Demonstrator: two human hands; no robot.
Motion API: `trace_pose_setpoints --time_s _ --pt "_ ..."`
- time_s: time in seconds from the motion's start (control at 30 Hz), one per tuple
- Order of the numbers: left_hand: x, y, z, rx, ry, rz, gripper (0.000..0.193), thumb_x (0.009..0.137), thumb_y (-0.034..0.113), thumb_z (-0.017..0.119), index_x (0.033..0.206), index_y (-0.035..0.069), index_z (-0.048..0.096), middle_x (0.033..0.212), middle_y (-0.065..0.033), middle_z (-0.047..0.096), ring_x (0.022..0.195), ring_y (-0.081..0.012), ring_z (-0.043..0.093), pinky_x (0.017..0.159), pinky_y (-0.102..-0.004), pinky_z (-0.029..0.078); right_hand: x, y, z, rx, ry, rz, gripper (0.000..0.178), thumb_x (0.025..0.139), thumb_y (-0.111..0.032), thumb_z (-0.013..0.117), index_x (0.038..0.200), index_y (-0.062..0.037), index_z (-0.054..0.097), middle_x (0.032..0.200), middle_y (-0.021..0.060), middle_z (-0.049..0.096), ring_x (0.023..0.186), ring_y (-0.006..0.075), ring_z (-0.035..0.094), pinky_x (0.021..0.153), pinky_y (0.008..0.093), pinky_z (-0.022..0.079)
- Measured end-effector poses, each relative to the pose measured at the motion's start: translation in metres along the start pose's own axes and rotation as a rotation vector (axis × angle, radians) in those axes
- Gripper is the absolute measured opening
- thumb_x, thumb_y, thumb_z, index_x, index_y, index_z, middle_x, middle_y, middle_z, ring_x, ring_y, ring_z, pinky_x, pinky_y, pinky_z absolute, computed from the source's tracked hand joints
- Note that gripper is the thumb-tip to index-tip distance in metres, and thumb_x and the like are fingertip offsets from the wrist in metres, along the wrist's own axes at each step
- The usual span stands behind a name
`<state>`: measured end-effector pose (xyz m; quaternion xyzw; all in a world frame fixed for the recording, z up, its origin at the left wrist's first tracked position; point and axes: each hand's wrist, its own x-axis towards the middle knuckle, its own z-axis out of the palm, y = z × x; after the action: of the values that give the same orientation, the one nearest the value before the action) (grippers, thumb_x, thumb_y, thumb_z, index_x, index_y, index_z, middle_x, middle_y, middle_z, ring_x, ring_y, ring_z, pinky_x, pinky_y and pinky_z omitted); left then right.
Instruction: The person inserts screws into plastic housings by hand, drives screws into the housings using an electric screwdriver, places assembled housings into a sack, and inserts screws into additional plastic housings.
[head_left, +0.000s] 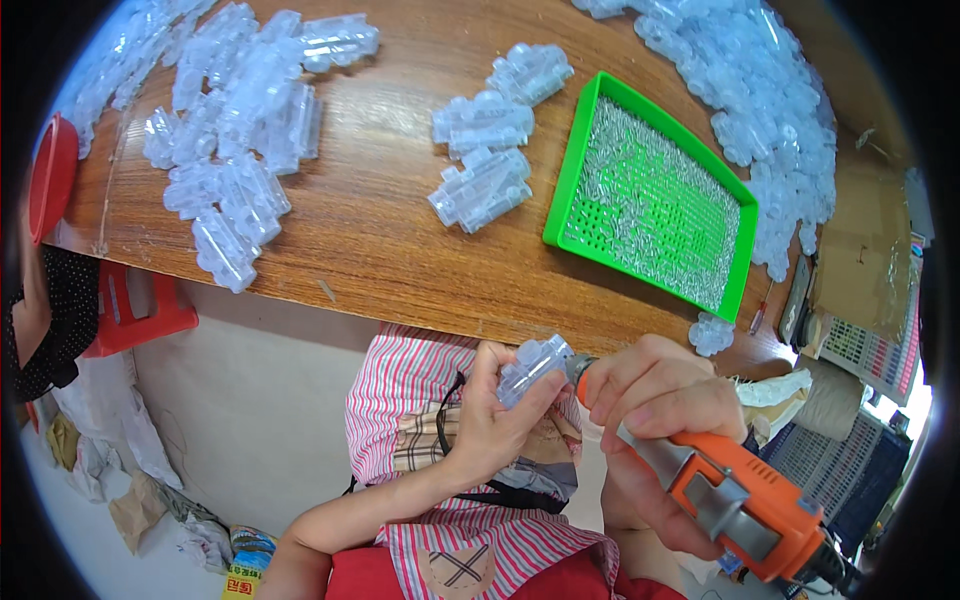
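A red plastic stool (160, 325) is standing by the left part of the wooden tabletop (370, 170), near a red dish (52, 180). Crumpled brown wrapping (138, 512) and a yellow-and-blue package (250, 555) are lying at lower left, while a brown cardboard panel (862, 280) is showing at right.

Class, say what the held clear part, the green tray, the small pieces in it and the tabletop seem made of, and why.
Clear part: probably glossy plastic; see-through with bright highlights.
Green tray: likely moulded plastic; one even colour, perforated base.
Small pieces: apparently shiny metal; silvery glints.
Tabletop: glossy wood or laminate; the grain leaves it open.
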<state>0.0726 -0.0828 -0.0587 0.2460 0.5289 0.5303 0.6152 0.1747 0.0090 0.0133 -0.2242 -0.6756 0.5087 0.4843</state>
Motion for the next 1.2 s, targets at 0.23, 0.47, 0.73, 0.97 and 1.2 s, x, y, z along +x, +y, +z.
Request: trace_pose_setpoints --time_s 0.23,0.47,0.73,0.97,1.2 --pt "0.001 0.005 -0.004 -0.183 -0.011 -0.139 0.025 0.091 0.011 0.062 0.099 -0.001 0.042 0.094 -0.0100 0.062 0.082 -0.0112 0.064 0.069 -0.0243 0.055 0.002 -0.010 0.009 0.038 0.151 0.128 0.028 0.077 -0.019 0.071 0.089 0.0022 0.058 0.066 0.0096 0.057 0.062 0.0211 0.057 0.059 0.0314 0.048" --pt "0.021 0.082 -0.036 0.752 -0.024 0.251 0.042 0.082 0.031 0.071 0.107 -0.001 0.057 0.096 -0.0164 0.060 0.085 -0.0264 0.062 0.071 -0.0367 0.049 0.028 -0.065 -0.033 0.078 0.426 -0.081 0.070 0.085 -0.069 0.045 0.092 0.0001 0.053 0.052 0.0027 0.046 0.051 0.0141 0.046 0.044 0.0256 0.039" --pt "0.074 0.097 -0.034 1.025 0.085 0.388 0.060 0.070 0.025 0.082 0.106 -0.003 0.043 0.097 -0.0210 0.053 0.086 -0.0362 0.057 0.074 -0.0423 0.047 0.000 -0.066 -0.080 -0.070 0.740 -0.040 0.075 0.083 -0.071 0.047 0.091 0.0033 0.053 0.057 0.0072 0.050 0.049 0.0151 0.049 0.050 0.0297 0.045" --pt "0.106 0.110 -0.028 1.320 0.196 0.635 0.070 0.070 0.029 0.080 0.116 -0.006 0.041 0.108 -0.0251 0.053 0.096 -0.0424 0.056 0.078 -0.0449 0.047 -0.008 -0.071 -0.098 -0.126 0.944 -0.049 0.076 0.083 -0.073 0.041 0.087 0.0018 0.056 0.053 0.0056 0.046 0.049 0.0163 0.044 0.052 0.0314 0.038" --pt "0.087 0.114 0.021 1.467 0.188 0.867 0.038 0.075 0.021 0.077 0.104 0.004 0.060 0.097 -0.0156 0.050 0.089 -0.0317 0.050 0.077 -0.0421 0.043 -0.020 -0.082 -0.111 -0.340 0.981 -0.036 0.076 0.083 -0.073 0.041 0.085 0.0017 0.055 0.051 0.0056 0.047 0.044 0.0161 0.043 0.048 0.0316 0.040"
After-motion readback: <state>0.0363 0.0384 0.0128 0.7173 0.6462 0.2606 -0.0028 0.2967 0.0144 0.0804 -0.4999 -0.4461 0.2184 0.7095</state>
